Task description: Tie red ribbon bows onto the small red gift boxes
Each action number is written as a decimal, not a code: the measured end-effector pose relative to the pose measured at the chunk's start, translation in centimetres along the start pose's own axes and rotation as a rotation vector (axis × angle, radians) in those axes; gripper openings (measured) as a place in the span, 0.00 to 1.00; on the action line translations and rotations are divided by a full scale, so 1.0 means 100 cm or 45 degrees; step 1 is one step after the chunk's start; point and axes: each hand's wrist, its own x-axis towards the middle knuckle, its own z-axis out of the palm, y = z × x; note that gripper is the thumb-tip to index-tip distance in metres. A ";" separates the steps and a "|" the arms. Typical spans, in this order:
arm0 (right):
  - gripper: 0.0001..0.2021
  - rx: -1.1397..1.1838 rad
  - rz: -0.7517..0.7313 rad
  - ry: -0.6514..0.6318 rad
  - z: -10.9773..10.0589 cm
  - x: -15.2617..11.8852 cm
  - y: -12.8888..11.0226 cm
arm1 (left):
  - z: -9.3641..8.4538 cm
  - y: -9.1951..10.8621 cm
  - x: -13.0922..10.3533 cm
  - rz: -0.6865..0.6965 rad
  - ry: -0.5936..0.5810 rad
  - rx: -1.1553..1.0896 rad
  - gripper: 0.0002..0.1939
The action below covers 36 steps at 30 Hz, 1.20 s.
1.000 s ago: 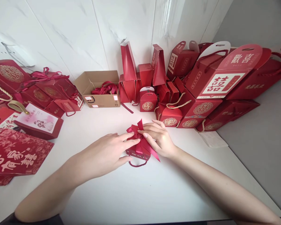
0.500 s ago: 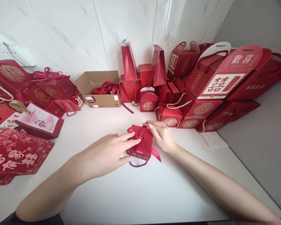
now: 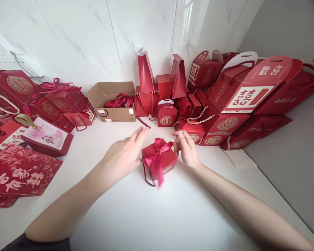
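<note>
A small red gift box (image 3: 169, 162) sits on the white table in front of me, a magenta satin ribbon bow (image 3: 161, 150) tied across its top. The bow's tails are blurred by motion. A dark red cord handle (image 3: 146, 176) loops out at the box's near left. My left hand (image 3: 127, 148) is at the box's left side, fingers stretched out, holding nothing; whether it touches the box is unclear. On the other side, my right hand (image 3: 185, 148) is loosely curled with fingers apart, its fingertips close to the box's right edge.
A cardboard carton (image 3: 120, 114) with ribbons inside stands at the back. Red boxes (image 3: 166, 116) are stacked along the wall and fill the right side (image 3: 227, 123). More red boxes and a printed red bag (image 3: 23, 174) lie at left. A white packet (image 3: 239, 158) is at right.
The box has turned, its cord handle swinging to the left and the bow's tails moving. My left hand has lifted off the bow to the left, and my right hand has let go of the ribbon.
</note>
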 end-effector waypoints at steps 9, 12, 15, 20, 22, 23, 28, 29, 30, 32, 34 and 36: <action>0.16 0.010 -0.133 0.183 -0.003 0.004 0.001 | -0.005 -0.036 0.019 0.030 -0.060 -0.285 0.21; 0.18 -0.164 -0.204 0.075 -0.007 0.003 0.002 | -0.001 -0.028 0.023 0.106 -0.075 -0.501 0.22; 0.20 -0.244 -0.277 -0.028 -0.008 -0.001 -0.001 | 0.003 -0.023 0.028 0.187 -0.083 -0.640 0.19; 0.11 -0.428 -0.485 -0.322 -0.005 -0.005 -0.008 | 0.008 -0.032 0.036 0.205 -0.187 -0.692 0.13; 0.08 -0.481 -0.523 -0.331 -0.003 -0.006 -0.008 | 0.009 -0.037 0.038 0.202 -0.237 -0.690 0.13; 0.07 -0.488 -0.525 -0.314 -0.001 -0.007 -0.008 | 0.009 -0.039 0.039 0.196 -0.262 -0.682 0.15; 0.10 -0.464 -0.511 -0.274 0.004 -0.011 -0.010 | 0.009 -0.042 0.039 0.186 -0.297 -0.659 0.18; 0.11 -0.463 -0.492 -0.266 0.004 -0.012 -0.012 | 0.010 -0.040 0.039 0.181 -0.294 -0.671 0.18; 0.13 -0.460 -0.460 -0.260 0.005 -0.013 -0.013 | 0.010 -0.039 0.040 0.173 -0.296 -0.682 0.17; 0.18 -0.436 -0.370 -0.267 0.006 -0.015 -0.017 | 0.011 -0.037 0.041 0.164 -0.290 -0.691 0.16; 0.22 -0.340 -0.215 -0.356 0.006 -0.016 -0.021 | 0.012 -0.036 0.042 0.170 -0.283 -0.695 0.14; 0.24 -0.187 0.000 -0.563 0.005 -0.017 -0.026 | 0.014 -0.035 0.043 0.168 -0.296 -0.717 0.13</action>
